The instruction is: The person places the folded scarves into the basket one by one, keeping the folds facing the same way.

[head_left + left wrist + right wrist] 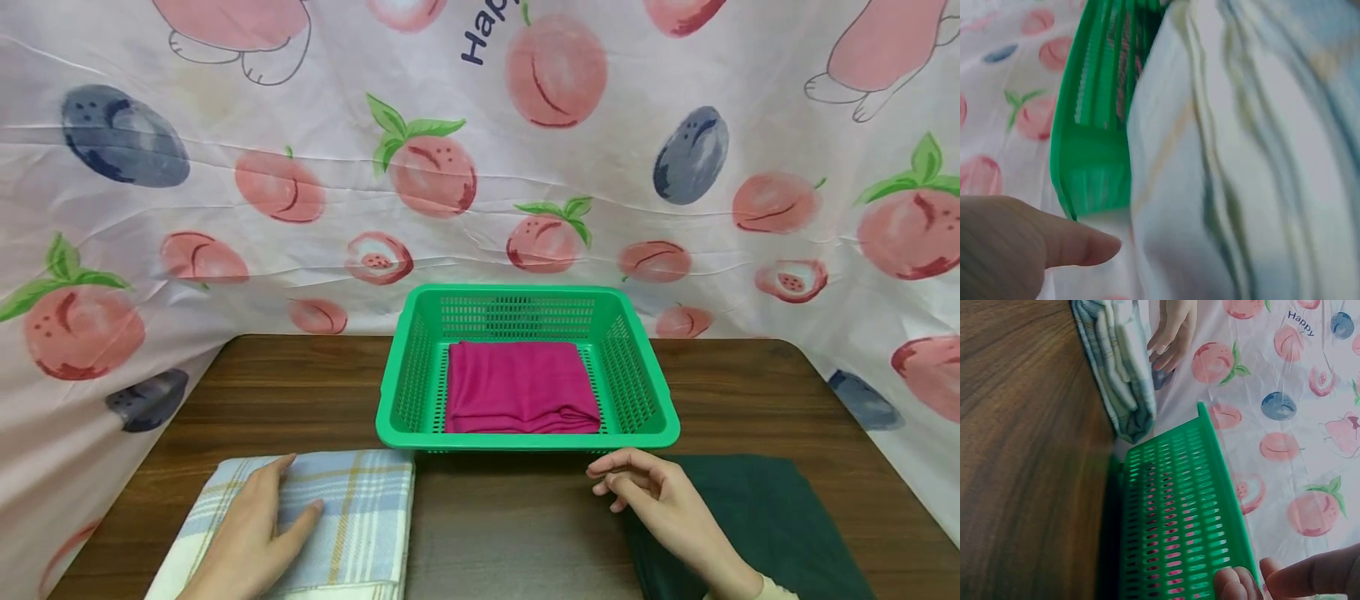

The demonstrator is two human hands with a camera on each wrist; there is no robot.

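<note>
A folded plaid cloth (352, 517) in pale blue, white and yellow lies at the front left of the table. My left hand (258, 533) is over it, fingers extended and thumb spread; the right wrist view shows this hand (1175, 331) just above the stack of folds. To the right lies a folded dark green cloth (765, 525). Over its left edge hovers my right hand (667, 500), fingers loosely bent and holding nothing, near the front corner of a green plastic basket (525, 442). Inside the basket rests a folded magenta cloth (517, 387).
The brown wooden table (300, 383) runs back to a white curtain (480, 308) printed with peaches and blue fruit. The basket stands at the back middle, its perforated walls higher than the magenta cloth. Bare tabletop shows between the plaid and dark green cloths.
</note>
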